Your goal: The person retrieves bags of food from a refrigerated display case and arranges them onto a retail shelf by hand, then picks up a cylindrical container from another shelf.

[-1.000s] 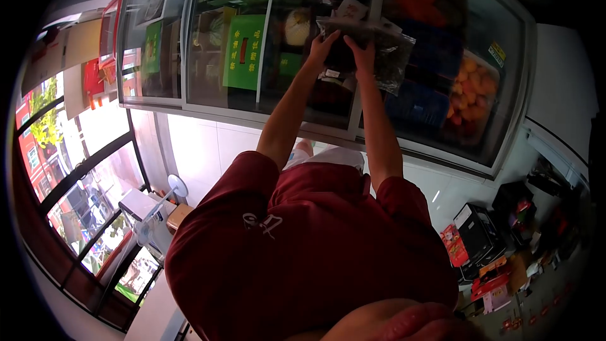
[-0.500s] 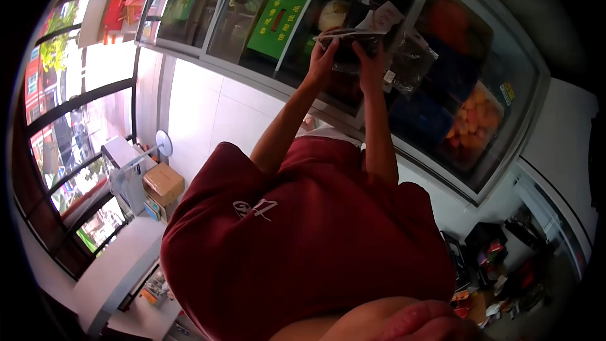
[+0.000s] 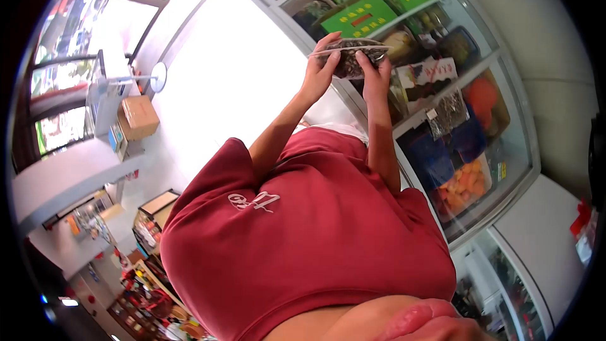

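Note:
A clear plastic bag of dark pieces (image 3: pixel 355 62) is held up between both hands, its pale top edge toward the far side. My left hand (image 3: pixel 323 66) grips the bag's left side, thumb in front and fingers behind. On the bag's right side, my right hand (image 3: pixel 375 74) is closed with the thumb on the front. A second clear bag with dark contents (image 3: pixel 449 113) lies on the glass top of the display case (image 3: pixel 404 127), beside a white paper with red writing (image 3: pixel 435 73).
Green boxes (image 3: pixel 360 17) and orange fruit (image 3: pixel 466 183) show through the glass. A cardboard box (image 3: pixel 140 115) stands at the left near a white round-headed stand (image 3: pixel 159 77). Shelves of goods are at the lower left.
The view has turned, so the case now lies to the right. Both hands have lifted the bag away from the case top toward its edge; the second bag stays on the glass.

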Demonstrator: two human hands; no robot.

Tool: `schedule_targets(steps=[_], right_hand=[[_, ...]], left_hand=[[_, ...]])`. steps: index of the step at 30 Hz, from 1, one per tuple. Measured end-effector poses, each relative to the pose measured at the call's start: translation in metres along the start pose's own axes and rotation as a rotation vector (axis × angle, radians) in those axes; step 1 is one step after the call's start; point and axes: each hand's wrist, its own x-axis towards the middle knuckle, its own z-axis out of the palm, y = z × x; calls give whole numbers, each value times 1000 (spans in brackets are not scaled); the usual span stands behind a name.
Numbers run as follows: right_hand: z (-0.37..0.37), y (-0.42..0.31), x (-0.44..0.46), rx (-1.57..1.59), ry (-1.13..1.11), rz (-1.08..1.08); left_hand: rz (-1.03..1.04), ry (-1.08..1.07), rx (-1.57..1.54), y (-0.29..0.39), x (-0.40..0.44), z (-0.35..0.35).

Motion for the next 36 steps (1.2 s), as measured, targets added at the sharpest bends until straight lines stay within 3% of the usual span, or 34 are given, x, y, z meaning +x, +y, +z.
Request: schedule_targets(steps=[6,8,12,16,23,28,30,36], right_hand=[[120,55,-21,4,-197,108],[163,78,-30,21,-181,270],[258,138,-57,-6,-336,435],[354,190,-96,-160,-602,568],[460,263,-175,-419,-1252,462],[516,329,-202,-459,-1520,615],[544,345,-221,-509,-1680,571],[628,452,-271,-440,-1838,557]], left_hand=[[78,84,-133,13,-44,-130],[132,90,102,0,-62,-189],[84,351,-15,-4,-110,-280],[55,778,-26,2,-163,-359],[186,1208,-205,29,-245,-461],[106,1429,-305,28,-287,-508],[105,1524,-317,21,-303,-531],[-14,1774,-278,9,-336,-622]])
